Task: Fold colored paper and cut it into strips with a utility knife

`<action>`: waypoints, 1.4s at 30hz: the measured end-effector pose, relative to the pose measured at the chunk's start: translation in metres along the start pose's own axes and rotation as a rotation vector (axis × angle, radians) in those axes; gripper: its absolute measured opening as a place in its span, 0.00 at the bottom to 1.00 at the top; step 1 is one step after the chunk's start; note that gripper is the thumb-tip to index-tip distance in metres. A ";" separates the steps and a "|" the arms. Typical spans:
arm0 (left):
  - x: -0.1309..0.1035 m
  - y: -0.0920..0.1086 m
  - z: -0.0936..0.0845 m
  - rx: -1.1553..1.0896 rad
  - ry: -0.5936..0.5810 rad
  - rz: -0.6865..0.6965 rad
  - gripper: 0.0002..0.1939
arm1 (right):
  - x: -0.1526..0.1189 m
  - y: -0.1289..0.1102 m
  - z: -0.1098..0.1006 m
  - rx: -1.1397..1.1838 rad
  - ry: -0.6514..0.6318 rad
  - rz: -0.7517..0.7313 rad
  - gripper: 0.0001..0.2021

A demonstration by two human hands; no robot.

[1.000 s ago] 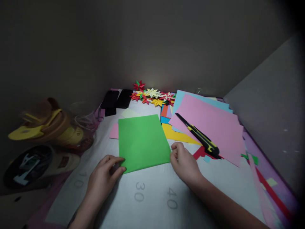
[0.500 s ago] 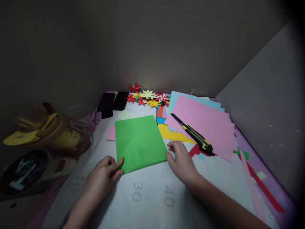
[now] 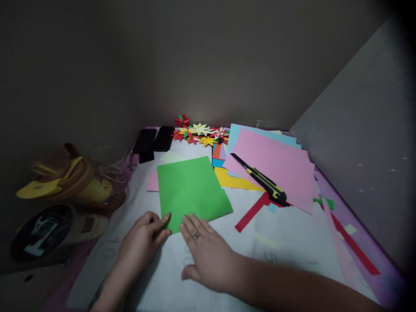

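Note:
A green sheet of paper [image 3: 190,186] lies on the white numbered mat, its near edge toward me. My left hand [image 3: 146,236] pinches the near left corner between thumb and fingers. Stretched out flat, my right hand [image 3: 209,251] has its fingertips on the near edge, close to that corner, with the thumb spread on the mat. Under the sheet's left side a pink piece of paper [image 3: 152,182] sticks out, and behind its top edge a pale green piece [image 3: 171,157] shows.
A black and yellow box cutter [image 3: 263,180] rests on stacked pink and blue sheets [image 3: 282,160]. Folded paper stars [image 3: 199,130] and two dark phones [image 3: 163,138] are at the back. Red strips [image 3: 251,214] lie right. Cups [image 3: 42,234] stand left.
My right hand has left the sheet's right corner and moved left along the near edge, flattening out. My left hand keeps its hold. The view has shifted slightly.

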State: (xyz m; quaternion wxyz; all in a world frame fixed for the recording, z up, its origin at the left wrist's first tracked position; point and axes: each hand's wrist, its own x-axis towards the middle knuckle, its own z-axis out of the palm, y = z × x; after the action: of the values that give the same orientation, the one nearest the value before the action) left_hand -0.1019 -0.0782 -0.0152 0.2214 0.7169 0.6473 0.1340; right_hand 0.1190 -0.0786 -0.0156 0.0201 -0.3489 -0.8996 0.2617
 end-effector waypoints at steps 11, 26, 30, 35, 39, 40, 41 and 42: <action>0.006 0.067 0.022 0.341 -0.070 0.236 0.26 | -0.068 0.067 -0.010 -0.189 0.033 0.343 0.38; -0.055 0.027 0.012 0.427 -0.058 0.132 0.23 | -0.063 0.069 -0.031 -0.205 0.130 0.284 0.22; -0.015 0.049 -0.003 0.360 0.019 -0.009 0.21 | -0.029 0.075 -0.063 -0.131 0.220 0.183 0.11; 0.037 0.054 -0.003 0.212 -0.055 0.068 0.31 | 0.008 0.092 -0.077 -0.103 0.209 0.138 0.26; 0.046 0.037 -0.007 0.128 -0.132 0.088 0.24 | 0.013 0.104 -0.077 -0.111 0.151 0.211 0.17; 0.045 0.034 -0.009 0.120 -0.141 0.093 0.20 | 0.013 0.106 -0.077 -0.102 0.143 0.228 0.14; 0.043 0.034 -0.010 0.130 -0.133 0.089 0.16 | 0.012 0.108 -0.078 -0.095 0.139 0.240 0.12; 0.041 0.035 -0.009 0.161 -0.108 0.077 0.13 | 0.012 0.109 -0.079 -0.092 0.138 0.249 0.11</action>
State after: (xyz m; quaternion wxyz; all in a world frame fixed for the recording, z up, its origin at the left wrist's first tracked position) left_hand -0.0704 -0.0386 0.0064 0.1924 0.7630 0.6149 0.0511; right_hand 0.1942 0.0323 -0.0023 0.0332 -0.4755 -0.8569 0.1962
